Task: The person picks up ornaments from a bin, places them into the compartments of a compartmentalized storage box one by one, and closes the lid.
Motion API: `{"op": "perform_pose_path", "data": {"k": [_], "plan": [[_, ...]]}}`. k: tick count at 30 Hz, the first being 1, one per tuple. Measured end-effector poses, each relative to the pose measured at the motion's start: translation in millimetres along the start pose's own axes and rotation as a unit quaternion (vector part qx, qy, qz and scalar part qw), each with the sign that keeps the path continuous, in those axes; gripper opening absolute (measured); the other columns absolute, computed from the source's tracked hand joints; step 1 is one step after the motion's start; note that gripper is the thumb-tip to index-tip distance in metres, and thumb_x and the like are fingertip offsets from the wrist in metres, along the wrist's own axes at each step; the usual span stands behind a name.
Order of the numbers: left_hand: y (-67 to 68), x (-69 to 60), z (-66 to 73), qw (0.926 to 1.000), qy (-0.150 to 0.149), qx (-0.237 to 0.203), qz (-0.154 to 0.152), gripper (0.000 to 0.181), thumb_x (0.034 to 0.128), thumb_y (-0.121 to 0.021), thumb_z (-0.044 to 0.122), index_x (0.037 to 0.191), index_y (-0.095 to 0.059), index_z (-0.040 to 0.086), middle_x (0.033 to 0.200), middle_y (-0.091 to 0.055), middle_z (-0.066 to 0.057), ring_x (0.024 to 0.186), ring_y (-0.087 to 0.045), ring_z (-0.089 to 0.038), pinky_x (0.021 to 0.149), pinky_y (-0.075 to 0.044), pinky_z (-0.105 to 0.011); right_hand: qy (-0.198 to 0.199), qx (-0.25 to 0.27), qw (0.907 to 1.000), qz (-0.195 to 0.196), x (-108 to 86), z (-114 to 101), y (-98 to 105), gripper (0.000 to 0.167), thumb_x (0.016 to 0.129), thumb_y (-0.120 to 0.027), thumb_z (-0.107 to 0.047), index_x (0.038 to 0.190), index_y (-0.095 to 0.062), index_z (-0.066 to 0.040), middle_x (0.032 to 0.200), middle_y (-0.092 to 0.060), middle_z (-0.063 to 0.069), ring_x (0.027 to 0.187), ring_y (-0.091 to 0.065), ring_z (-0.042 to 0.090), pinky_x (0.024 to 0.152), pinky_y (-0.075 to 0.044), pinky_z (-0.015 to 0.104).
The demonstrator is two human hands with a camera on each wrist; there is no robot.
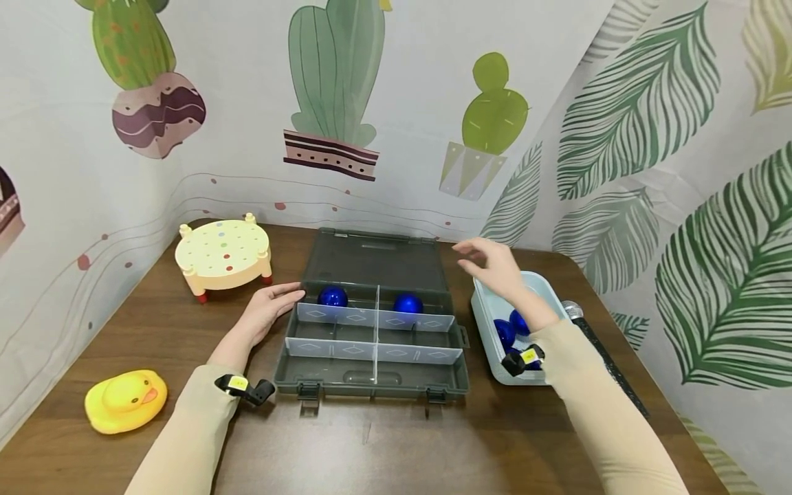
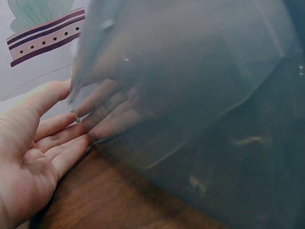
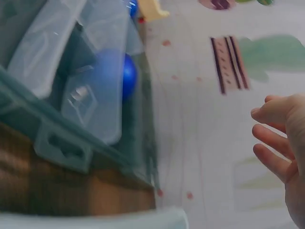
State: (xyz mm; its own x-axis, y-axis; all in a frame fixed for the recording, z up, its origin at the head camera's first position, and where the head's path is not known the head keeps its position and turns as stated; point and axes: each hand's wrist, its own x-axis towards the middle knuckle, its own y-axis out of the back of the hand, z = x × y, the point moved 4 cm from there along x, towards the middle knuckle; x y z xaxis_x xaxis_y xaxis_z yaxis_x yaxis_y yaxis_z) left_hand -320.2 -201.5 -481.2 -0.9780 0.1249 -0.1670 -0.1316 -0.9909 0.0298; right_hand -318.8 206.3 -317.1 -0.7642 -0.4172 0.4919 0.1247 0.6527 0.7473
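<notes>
A dark translucent compartment box (image 1: 372, 393) lies on the table with its lid (image 1: 377, 261) folded back. One blue ball (image 1: 333, 296) sits in the rear left compartment, another blue ball (image 1: 408, 303) in the rear right one. My left hand (image 1: 262, 313) rests its fairly straight fingers against the box's left rear side; the left wrist view shows the thumb at the wall's edge. Above the rear of a light blue bin (image 1: 489, 347) hovers my right hand (image 1: 493, 268), fingers loosely bent and holding nothing. Several blue balls (image 1: 504, 333) lie in the bin, partly hidden by the forearm.
A yellow rubber duck (image 1: 126, 401) stands at the left front, and a small cream round stool (image 1: 223, 254) at the left rear. Along the bin's right side lies a black microphone (image 1: 606, 357). A printed cloth (image 1: 408, 103) hangs behind the wooden table (image 1: 346, 454).
</notes>
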Motion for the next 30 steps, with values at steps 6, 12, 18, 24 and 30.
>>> {"op": "perform_pose_path", "data": {"k": [6, 12, 18, 24, 30], "plan": [[-1.2, 1.3, -1.7, 1.0, 0.0, -0.008, -0.004, 0.064, 0.0969, -0.062, 0.026, 0.148, -0.037, -0.003, 0.154, -0.036, -0.019, 0.139, -0.038, -0.027, 0.106, -0.043, -0.02, -0.039, -0.019, 0.999, 0.009, -21.1, 25, 34, 0.024, 0.086, -0.069, 0.005, 0.11, -0.067, 0.004, 0.107, -0.07, 0.022, 0.092, -0.068, 0.039, 0.083, -0.057, 0.05], [0.3, 1.0, -1.6, 1.0, -0.006, 0.0, -0.003, 0.064, 0.0973, -0.062, 0.027, 0.148, -0.037, -0.003, 0.154, -0.036, -0.02, 0.136, -0.043, -0.021, 0.103, -0.045, -0.017, -0.094, -0.048, 0.9935, -0.041, -46.8, 56, 49, 0.026, 0.089, -0.067, 0.001, 0.115, -0.064, 0.004, 0.114, -0.067, 0.024, 0.103, -0.063, 0.041, 0.089, -0.053, 0.056], [0.4, -0.4, -1.0, 1.0, 0.0, 0.0, -0.001, 0.064, 0.0971, -0.062, 0.026, 0.148, -0.037, -0.003, 0.154, -0.037, -0.019, 0.133, -0.045, -0.018, 0.104, -0.044, -0.019, -0.124, -0.062, 0.9867, -0.084, -66.4, 74, 57, 0.032, 0.086, -0.068, 0.002, 0.118, -0.062, 0.006, 0.115, -0.065, 0.027, 0.107, -0.059, 0.043, 0.09, -0.052, 0.06], [0.9, 1.0, -2.5, 1.0, -0.001, -0.002, -0.002, 0.064, 0.0967, -0.063, 0.026, 0.148, -0.037, -0.004, 0.154, -0.036, -0.02, 0.136, -0.042, -0.022, 0.106, -0.043, -0.022, -0.161, -0.066, 0.9708, -0.165, -79.4, 84, 58, 0.046, 0.085, -0.073, -0.004, 0.126, -0.057, 0.006, 0.125, -0.06, 0.029, 0.114, -0.055, 0.045, 0.095, -0.048, 0.063], [0.2, 1.0, -1.2, 1.0, 0.001, -0.004, 0.002, 0.063, 0.0965, -0.063, 0.026, 0.147, -0.038, -0.002, 0.154, -0.038, -0.018, 0.136, -0.042, -0.024, 0.105, -0.044, -0.02, -0.172, -0.064, 0.9535, -0.239, -87.7, 91, 55, 0.058, 0.081, -0.077, -0.008, 0.132, -0.053, 0.005, 0.131, -0.056, 0.029, 0.119, -0.052, 0.047, 0.092, -0.051, 0.06]]}}
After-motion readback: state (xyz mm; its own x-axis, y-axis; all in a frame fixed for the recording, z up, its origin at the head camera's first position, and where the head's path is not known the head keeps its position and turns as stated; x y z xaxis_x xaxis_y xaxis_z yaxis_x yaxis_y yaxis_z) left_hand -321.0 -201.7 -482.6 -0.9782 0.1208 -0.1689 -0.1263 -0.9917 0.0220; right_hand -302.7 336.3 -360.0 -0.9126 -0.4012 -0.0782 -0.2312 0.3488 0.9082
